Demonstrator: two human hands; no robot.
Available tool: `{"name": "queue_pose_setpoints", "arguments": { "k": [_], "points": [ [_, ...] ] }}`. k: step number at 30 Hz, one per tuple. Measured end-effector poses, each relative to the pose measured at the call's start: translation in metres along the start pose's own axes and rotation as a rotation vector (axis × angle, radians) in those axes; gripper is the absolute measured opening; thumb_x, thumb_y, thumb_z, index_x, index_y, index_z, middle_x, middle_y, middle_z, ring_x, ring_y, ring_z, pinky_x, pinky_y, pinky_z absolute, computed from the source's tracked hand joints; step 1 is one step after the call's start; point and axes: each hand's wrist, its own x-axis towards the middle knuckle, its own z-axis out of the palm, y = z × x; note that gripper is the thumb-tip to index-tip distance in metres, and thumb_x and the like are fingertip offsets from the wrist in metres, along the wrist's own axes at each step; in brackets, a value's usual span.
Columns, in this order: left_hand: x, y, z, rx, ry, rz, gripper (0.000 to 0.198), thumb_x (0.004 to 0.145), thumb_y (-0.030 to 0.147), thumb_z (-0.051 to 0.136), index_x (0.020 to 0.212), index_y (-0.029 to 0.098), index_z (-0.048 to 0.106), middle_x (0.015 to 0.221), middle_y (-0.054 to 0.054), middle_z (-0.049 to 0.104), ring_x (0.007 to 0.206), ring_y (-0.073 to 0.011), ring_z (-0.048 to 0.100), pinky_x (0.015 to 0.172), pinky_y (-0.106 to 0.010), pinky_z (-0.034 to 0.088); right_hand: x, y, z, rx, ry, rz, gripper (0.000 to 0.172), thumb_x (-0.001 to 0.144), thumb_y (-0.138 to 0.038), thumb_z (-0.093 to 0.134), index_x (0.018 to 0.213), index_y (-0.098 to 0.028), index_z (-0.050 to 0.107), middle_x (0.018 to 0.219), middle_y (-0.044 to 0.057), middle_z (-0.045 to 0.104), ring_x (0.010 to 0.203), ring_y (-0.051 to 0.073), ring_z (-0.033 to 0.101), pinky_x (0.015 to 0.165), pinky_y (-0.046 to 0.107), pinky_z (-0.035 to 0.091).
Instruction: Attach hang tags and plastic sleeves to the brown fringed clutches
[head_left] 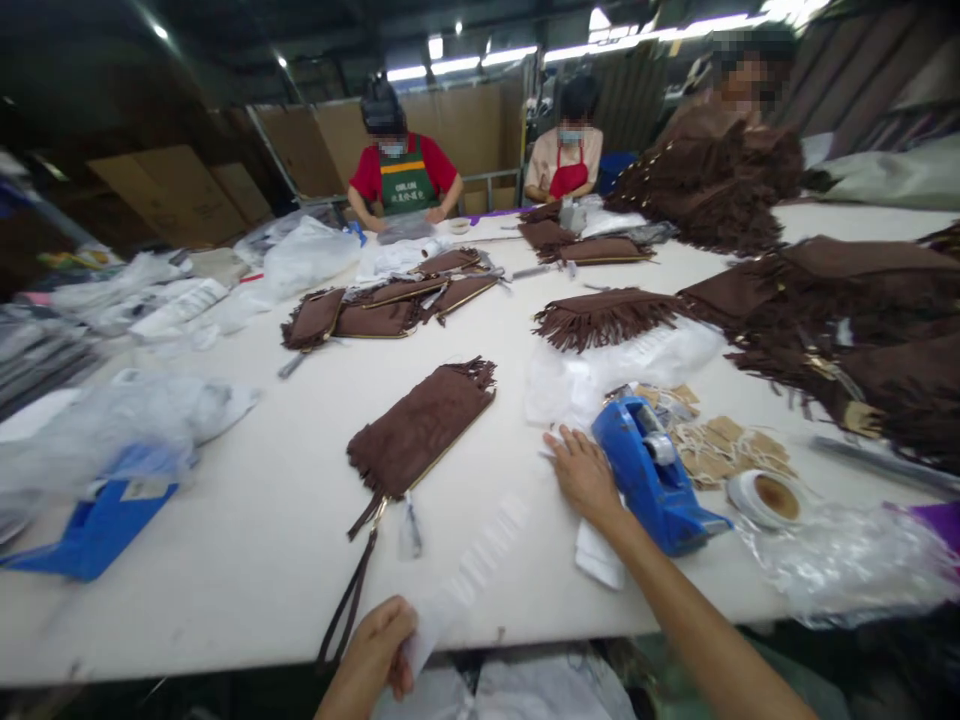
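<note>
At the table's front edge, my left hand [380, 642] is closed, pinching the near end of a clear plastic bag [480, 555] with faint printed letters. The bag stretches over the tabletop toward my right hand [585, 474], which lies flat with fingers spread; whether it touches the bag I cannot tell. Close to that hand's right side stands a blue tape dispenser [651, 475], and a small white folded piece [599, 553] lies under the wrist. A brown fringed pouch [427, 425] with a gold zipper, wrist strap [352, 595] and small bagged tag [411, 530] rests left of the bag.
Brown fringed pouches lie at the back [382, 310] and in a heap at right [862, 300]. Cardboard tags [724, 445], a tape roll [769, 498] and plastic wrap [847, 560] sit right; another blue dispenser [112, 525] is left. People work across the table.
</note>
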Motion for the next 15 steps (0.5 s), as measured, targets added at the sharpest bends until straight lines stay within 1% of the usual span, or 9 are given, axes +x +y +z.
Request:
{"name": "queue_pose_setpoints", "arguments": {
  "k": [3,5,7,8,9,11,12,13,15],
  "points": [
    [-0.019,0.01,-0.007,-0.136,0.034,0.025,0.041,0.069,0.059,0.061,0.066,0.021,0.045,0.041,0.007,0.047,0.034,-0.0085,0.042,0.037,-0.019,0.029,0.004,0.005,-0.011,0.018,-0.035,-0.057,0.053,0.088,-0.02,0.046,0.141,-0.02,0.04,0.147,0.014,0.038,0.134,0.031,0.035,0.105,0.048,0.033],
    [-0.024,0.018,-0.006,-0.169,0.036,0.053,0.039,0.07,0.056,0.061,0.066,0.02,0.046,0.043,0.006,0.048,0.034,-0.0079,0.042,0.038,-0.019,0.029,0.001,0.003,-0.029,0.031,-0.033,-0.126,0.063,0.082,-0.02,0.053,0.143,-0.016,0.036,0.148,0.018,0.035,0.135,0.034,0.032,0.105,0.05,0.033],
    [-0.027,0.024,-0.003,-0.197,0.041,0.087,0.036,0.072,0.052,0.061,0.067,0.02,0.046,0.045,0.006,0.049,0.035,-0.0071,0.042,0.038,-0.019,0.029,-0.014,-0.013,-0.053,0.058,0.012,-0.211,0.068,0.078,-0.019,0.056,0.143,-0.016,0.036,0.151,0.018,0.03,0.137,0.036,0.027,0.105,0.053,0.031],
    [-0.027,0.025,-0.001,-0.213,0.039,0.102,0.035,0.073,0.051,0.061,0.067,0.019,0.046,0.046,0.006,0.049,0.035,-0.0067,0.042,0.038,-0.018,0.028,-0.026,-0.027,-0.065,0.096,0.028,-0.263,0.067,0.078,-0.019,0.056,0.142,-0.018,0.037,0.151,0.016,0.03,0.138,0.035,0.026,0.106,0.054,0.031],
    [-0.027,0.025,0.0,-0.23,0.03,0.113,0.034,0.074,0.05,0.061,0.068,0.019,0.046,0.047,0.006,0.049,0.035,-0.0064,0.043,0.038,-0.018,0.028,-0.04,-0.045,-0.076,0.164,0.021,-0.331,0.065,0.08,-0.021,0.056,0.142,-0.021,0.036,0.15,0.014,0.032,0.137,0.033,0.028,0.105,0.052,0.032],
    [-0.025,0.025,0.003,-0.266,-0.01,0.12,0.033,0.075,0.048,0.061,0.068,0.019,0.047,0.048,0.006,0.049,0.035,-0.0061,0.043,0.037,-0.018,0.027,-0.072,-0.09,-0.087,0.359,-0.071,-0.489,0.065,0.083,-0.024,0.055,0.144,-0.025,0.032,0.145,0.01,0.041,0.131,0.027,0.039,0.103,0.046,0.038],
    [-0.024,0.024,0.003,-0.284,-0.036,0.121,0.033,0.075,0.048,0.061,0.069,0.019,0.048,0.049,0.005,0.05,0.034,-0.0061,0.042,0.036,-0.018,0.027,-0.086,-0.114,-0.088,0.454,-0.118,-0.555,0.066,0.082,-0.023,0.057,0.143,-0.025,0.032,0.142,0.01,0.045,0.127,0.025,0.043,0.102,0.043,0.04],
    [-0.024,0.024,0.003,-0.301,-0.055,0.126,0.033,0.075,0.048,0.061,0.069,0.019,0.048,0.049,0.005,0.05,0.034,-0.0061,0.042,0.036,-0.018,0.027,-0.099,-0.137,-0.086,0.531,-0.149,-0.584,0.064,0.081,-0.02,0.057,0.141,-0.024,0.036,0.138,0.01,0.049,0.123,0.024,0.047,0.1,0.041,0.041],
    [-0.026,0.026,-0.001,-0.318,-0.058,0.137,0.032,0.076,0.047,0.062,0.069,0.018,0.049,0.049,0.005,0.051,0.033,-0.0057,0.041,0.035,-0.018,0.025,-0.117,-0.174,-0.077,0.653,-0.155,-0.567,0.043,0.083,-0.012,0.051,0.124,-0.022,0.054,0.117,0.009,0.063,0.107,0.022,0.056,0.091,0.037,0.045]
  ]
}}
